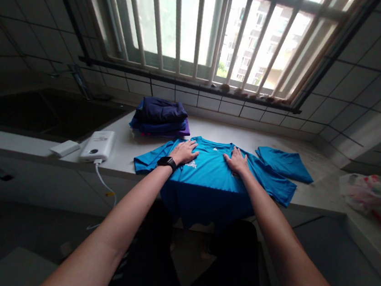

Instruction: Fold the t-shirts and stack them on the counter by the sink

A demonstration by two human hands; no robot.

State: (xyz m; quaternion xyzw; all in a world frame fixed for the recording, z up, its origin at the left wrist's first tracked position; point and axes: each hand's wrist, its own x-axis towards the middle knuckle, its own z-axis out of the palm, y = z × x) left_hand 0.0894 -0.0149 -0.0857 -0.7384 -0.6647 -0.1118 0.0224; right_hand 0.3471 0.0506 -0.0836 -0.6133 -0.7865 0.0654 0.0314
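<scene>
Left hand (184,153) wide open and flat, palm down on the chest of a bright blue T-shirt (207,175), fingers spread, nothing gripped. Black smartwatch (167,162) around the left wrist. Right hand (236,161) equally wide and flat on the same shirt, fingers fanned, just below the collar on the other side, with a stretch of blue fabric between the two hands.

T-shirt lying on a white countertop (280,144), collar toward the window, sleeves out to both sides, lower part hanging down over the front counter edge into shadow. Small white print on the chest, close to the left hand's fingers.

Just beside the right sleeve, a separate piece of blue fabric (284,164), flat on the counter. Behind the shirt and left of the collar, a stack of folded navy and purple clothes (161,117), near but apart from the neckline. Left of the left sleeve, a white power bank (97,145), its white cable (105,183) dropping over the counter edge, then a small white box (65,148) and a dark sink (45,112). Toward the right end of the counter, a crumpled plastic bag (370,193). Narrow strip of white counter between shirt and tiled wall (355,88), below a barred window (196,29).
</scene>
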